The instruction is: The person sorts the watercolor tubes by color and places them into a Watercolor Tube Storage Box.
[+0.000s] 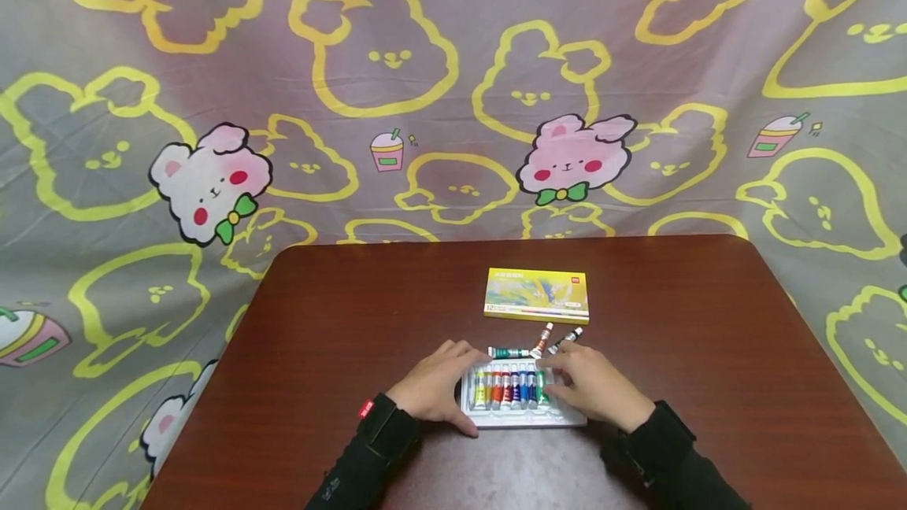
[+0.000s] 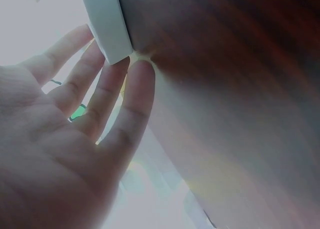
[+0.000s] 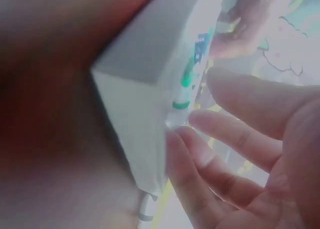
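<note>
A white plastic tray [image 1: 563,416] of small paint tubes lies on the table, with a row of coloured tubes in it. My left hand [image 1: 434,381] spans its left end, thumb by the near corner. In the left wrist view the fairly straight fingers [image 2: 137,91] touch the tray's edge [image 2: 107,29]. At the right end is my right hand [image 1: 598,386], its thumb and fingers spread loosely near a green paint tube [image 3: 184,91] in the tray. Several of its fingertips touch the tray's side, and a gap shows between thumb and tube.
Just behind the tray lie three loose paint tubes: a teal one [image 1: 508,352], a brown one [image 1: 542,340] and a black one [image 1: 566,340]. Farther back is a yellow paint box [image 1: 536,294]. A patterned cloth [image 1: 439,85] hangs behind the brown table [image 1: 354,297].
</note>
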